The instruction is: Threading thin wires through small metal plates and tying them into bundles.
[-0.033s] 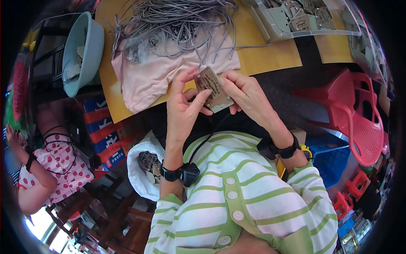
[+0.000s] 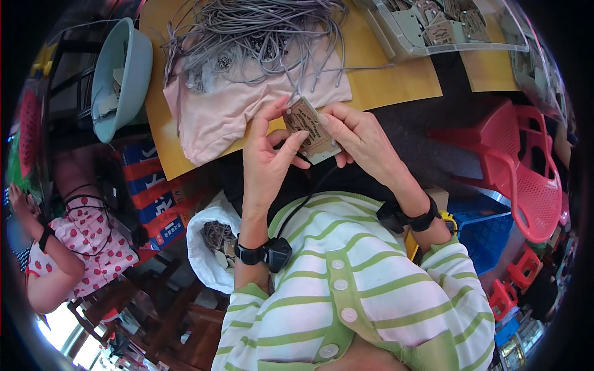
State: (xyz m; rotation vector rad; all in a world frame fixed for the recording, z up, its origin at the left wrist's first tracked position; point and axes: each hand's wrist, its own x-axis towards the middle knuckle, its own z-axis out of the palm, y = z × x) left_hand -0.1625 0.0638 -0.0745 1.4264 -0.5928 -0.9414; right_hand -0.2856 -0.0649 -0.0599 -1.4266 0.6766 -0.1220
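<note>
Above my lap I hold a small flat rectangular plate (image 2: 322, 146) with a brown face, dark print and a pale lower edge. My left hand (image 2: 270, 148) grips its left side, thumb on the face and index finger at the top corner. On the other side, my right hand (image 2: 359, 135) pinches the upper right edge between thumb and fingers, which are partly hidden behind the plate. A grey cord (image 2: 301, 83) runs down from the heap of cords (image 2: 247, 18) to the plate's top corner; whether it is attached cannot be made out.
The yellow table (image 2: 396, 80) bears a pink cloth (image 2: 210, 120) and a clear bin (image 2: 396, 49) of similar plates. A pale blue basin (image 2: 133, 74) stands left, a white sack (image 2: 204, 272) below it. At right are a red chair (image 2: 495, 142) and a blue crate (image 2: 482, 229). Another person's arm (image 2: 62, 272) shows left.
Nearly nothing differs. The plate and my left hand have shifted very slightly to the left; both hands keep their hold.
</note>
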